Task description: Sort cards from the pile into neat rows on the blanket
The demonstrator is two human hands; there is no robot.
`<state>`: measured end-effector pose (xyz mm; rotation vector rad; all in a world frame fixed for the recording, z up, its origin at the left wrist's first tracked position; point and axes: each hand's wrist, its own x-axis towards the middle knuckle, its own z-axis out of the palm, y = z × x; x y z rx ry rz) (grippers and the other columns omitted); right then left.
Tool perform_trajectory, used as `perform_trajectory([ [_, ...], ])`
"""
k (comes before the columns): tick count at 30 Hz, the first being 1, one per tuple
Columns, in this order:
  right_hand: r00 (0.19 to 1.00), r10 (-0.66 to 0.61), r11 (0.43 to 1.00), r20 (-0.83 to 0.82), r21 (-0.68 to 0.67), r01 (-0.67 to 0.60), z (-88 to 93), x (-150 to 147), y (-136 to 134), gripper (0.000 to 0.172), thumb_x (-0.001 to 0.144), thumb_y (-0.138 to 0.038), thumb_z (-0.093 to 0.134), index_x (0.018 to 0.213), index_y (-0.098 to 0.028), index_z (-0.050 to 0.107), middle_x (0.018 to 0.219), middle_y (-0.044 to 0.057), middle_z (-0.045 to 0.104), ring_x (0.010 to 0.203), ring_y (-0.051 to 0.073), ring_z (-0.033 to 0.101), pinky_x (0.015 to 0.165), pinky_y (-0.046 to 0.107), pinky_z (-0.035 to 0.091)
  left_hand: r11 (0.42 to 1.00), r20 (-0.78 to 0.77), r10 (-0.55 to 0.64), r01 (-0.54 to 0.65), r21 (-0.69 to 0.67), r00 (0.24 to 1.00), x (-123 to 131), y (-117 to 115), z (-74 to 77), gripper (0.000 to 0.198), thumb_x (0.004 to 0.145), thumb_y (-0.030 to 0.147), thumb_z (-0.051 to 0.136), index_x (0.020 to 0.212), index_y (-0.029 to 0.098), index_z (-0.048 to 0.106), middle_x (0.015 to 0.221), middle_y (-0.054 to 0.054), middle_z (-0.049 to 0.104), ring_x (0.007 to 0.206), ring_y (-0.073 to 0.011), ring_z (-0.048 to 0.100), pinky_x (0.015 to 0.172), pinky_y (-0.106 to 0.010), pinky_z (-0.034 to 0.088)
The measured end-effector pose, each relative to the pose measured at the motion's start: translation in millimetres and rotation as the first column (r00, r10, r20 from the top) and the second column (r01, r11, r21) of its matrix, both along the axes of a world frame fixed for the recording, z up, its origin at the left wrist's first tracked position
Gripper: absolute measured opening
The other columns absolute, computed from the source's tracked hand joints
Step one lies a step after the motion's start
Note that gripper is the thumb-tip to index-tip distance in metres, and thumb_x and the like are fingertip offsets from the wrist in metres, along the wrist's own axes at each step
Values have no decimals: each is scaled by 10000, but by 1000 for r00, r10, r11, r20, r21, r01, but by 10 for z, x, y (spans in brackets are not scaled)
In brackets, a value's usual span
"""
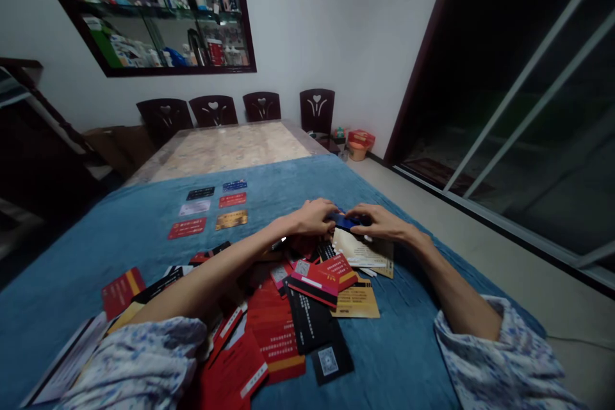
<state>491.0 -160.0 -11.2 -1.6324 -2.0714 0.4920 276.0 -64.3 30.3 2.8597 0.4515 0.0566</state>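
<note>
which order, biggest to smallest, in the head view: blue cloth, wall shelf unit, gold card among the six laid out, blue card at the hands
1. Blue cloth
2. Wall shelf unit
Unranked: gold card and blue card; left hand and right hand partly hide the latter.

1. 12 o'clock of left hand: bare blue cloth, passable.
2. 9 o'clock: gap, then card columns in the way.
3. 7 o'clock: blocked by card heap, left forearm over it.
4. 5 o'clock of right hand: open strip, heap to right forearm.
</note>
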Motion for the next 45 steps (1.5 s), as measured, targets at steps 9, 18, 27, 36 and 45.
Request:
perform_trajectory([
  [9,988,-65,998,-139,-36,61,142,-56,-80,337,863,-396,520,981,-186,755,962,55,752,885,232,674,816,333,514,976,103,-4,26,-217,995,50,149,-16,424,778,125,490,1124,138,735,1089,-51,746,999,-193,647,932,-258,463],
  [18,982,-149,985,-115,71,158,51,-7,-21,410,893,-450,451,902,-161,741,795,24,710,721,179,607,696,282,466,966,149,114,-74,-250,982,192,346,-53,395,752,150,456,981,91,772,821,-6,708,798,-158,604,792,-226,470],
  [27,963,-216,971,-161,73,229,-86,36,69,246,731,-299,573,885,-165,709,788,14,698,735,176,604,697,273,456,968,177,151,-110,-223,973,272,371,-95,379,736,136,454,926,60,773,740,-10,664,746,-149,574,750,-225,457],
  [36,940,-296,949,-171,58,310,-146,58,125,190,709,-325,574,731,-166,673,650,-14,614,642,148,538,602,252,403,924,177,243,-172,-341,954,261,397,-143,362,736,163,508,964,78,776,743,2,675,790,-158,600,749,-228,464],
  [45,819,-324,803,-474,319,503,-113,19,137,294,812,-462,556,882,-188,640,869,44,708,804,198,644,784,335,513,918,218,263,-175,-356,940,338,436,-187,334,718,125,569,976,112,781,910,-34,763,898,-190,679,879,-275,519],
])
